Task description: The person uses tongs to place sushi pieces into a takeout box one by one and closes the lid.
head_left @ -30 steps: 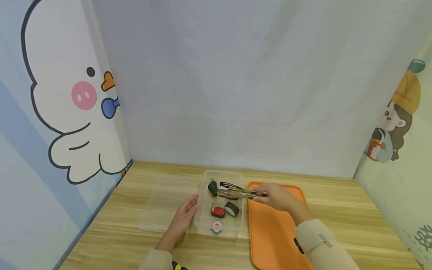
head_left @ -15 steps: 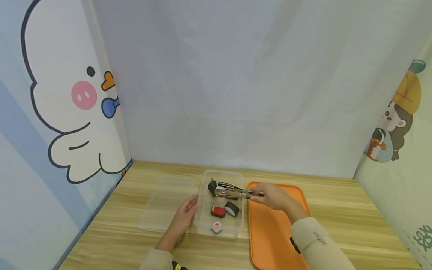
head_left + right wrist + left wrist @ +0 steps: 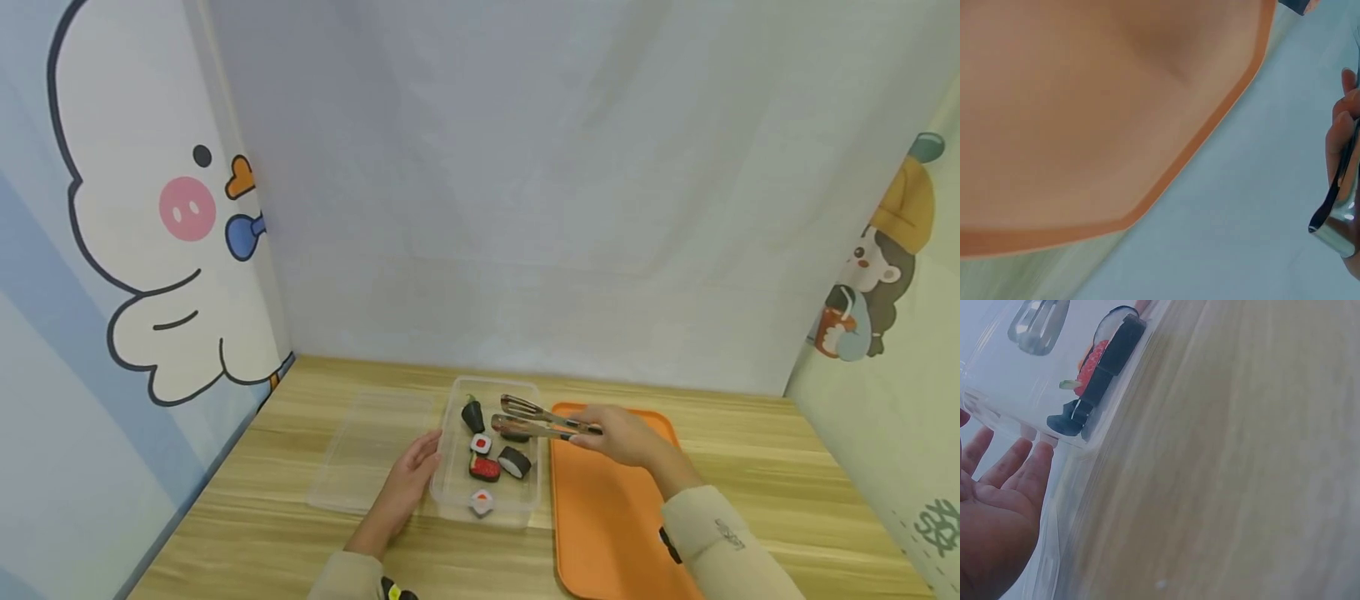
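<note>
My right hand (image 3: 618,435) grips metal food tongs (image 3: 536,429), their arms spread apart over the clear plastic box (image 3: 536,492) with nothing between the tips. Inside the box lie toy sushi pieces: a black hand roll (image 3: 472,415), a small white roll with a red centre (image 3: 481,443), a red-topped piece (image 3: 484,468), a black-wrapped roll (image 3: 514,462) and a white piece with an orange spot (image 3: 482,502). Another dark piece (image 3: 516,436) is partly hidden under the tongs. My left hand (image 3: 408,479) has its fingers extended against the box's left side, fingertips at its wall in the left wrist view.
To the right of the box lies an orange tray (image 3: 600,517), partly under my right forearm. A clear lid (image 3: 360,450) rests flat on the wooden table (image 3: 247,500) at left. A grey curtain (image 3: 525,208) stands behind the table.
The tongs first dip slightly left over the box, then open wider and pull back right. The small red-centred roll now lies free below them. My left hand stays put.
</note>
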A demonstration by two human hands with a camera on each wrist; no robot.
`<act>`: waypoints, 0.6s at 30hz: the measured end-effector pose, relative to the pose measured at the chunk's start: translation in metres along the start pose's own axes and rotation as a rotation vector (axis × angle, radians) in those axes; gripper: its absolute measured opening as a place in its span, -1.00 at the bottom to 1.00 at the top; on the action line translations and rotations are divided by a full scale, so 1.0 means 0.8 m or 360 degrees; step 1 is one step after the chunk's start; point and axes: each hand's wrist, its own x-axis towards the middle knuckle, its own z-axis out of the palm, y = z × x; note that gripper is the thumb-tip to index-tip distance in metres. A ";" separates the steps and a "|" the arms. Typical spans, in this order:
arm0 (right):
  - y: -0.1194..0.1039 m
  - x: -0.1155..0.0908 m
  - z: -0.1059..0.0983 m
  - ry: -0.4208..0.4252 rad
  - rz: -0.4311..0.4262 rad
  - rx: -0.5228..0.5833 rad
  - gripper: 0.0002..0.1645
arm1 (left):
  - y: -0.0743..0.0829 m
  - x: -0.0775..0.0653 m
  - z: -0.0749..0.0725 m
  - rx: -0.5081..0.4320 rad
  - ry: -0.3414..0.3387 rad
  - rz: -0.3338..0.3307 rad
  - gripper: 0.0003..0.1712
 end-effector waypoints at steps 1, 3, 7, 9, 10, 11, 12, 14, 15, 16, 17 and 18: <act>0.001 -0.004 -0.002 0.0021 0.0008 -0.0009 -0.45 | 0.001 0.000 0.000 0.0004 0.0000 0.0000 -0.47; 0.004 -0.012 -0.004 0.0058 0.0020 -0.0011 -0.46 | 0.002 0.000 0.000 0.0003 0.0002 -0.0004 -0.47; 0.010 -0.027 -0.006 0.0148 0.0059 -0.0016 -0.60 | 0.002 -0.001 0.001 0.0006 0.0007 -0.0011 -0.47; 0.012 -0.035 -0.006 0.0191 0.0104 0.0012 -0.67 | 0.002 -0.001 0.001 0.0006 0.0007 -0.0011 -0.47; 0.012 -0.038 -0.007 0.0218 0.0138 0.0021 -0.68 | 0.002 -0.001 0.001 0.0006 0.0008 -0.0012 -0.48; 0.012 -0.042 -0.007 0.0251 0.0176 0.0042 -0.63 | 0.002 -0.001 0.000 0.0007 0.0009 -0.0012 -0.48; 0.013 -0.045 -0.008 0.0287 0.0212 0.0046 -0.60 | 0.001 -0.001 0.000 0.0008 0.0010 -0.0014 -0.48; 0.013 -0.052 -0.008 0.0376 0.0292 0.0061 -0.48 | 0.000 0.000 0.000 0.0017 0.0011 -0.0015 -0.48; 0.014 -0.056 -0.009 0.0415 0.0325 0.0076 -0.42 | 0.000 0.000 0.000 0.0017 0.0012 -0.0018 -0.47; 0.015 -0.059 -0.009 0.0448 0.0359 0.0092 -0.38 | 0.000 0.001 -0.001 0.0016 0.0012 -0.0020 -0.47; 0.017 -0.062 -0.009 0.0482 0.0380 0.0110 -0.33 | -0.001 0.001 -0.001 0.0015 0.0012 -0.0025 -0.47; 0.018 -0.065 -0.009 0.0512 0.0402 0.0118 -0.31 | -0.001 0.001 -0.001 0.0014 0.0012 -0.0028 -0.47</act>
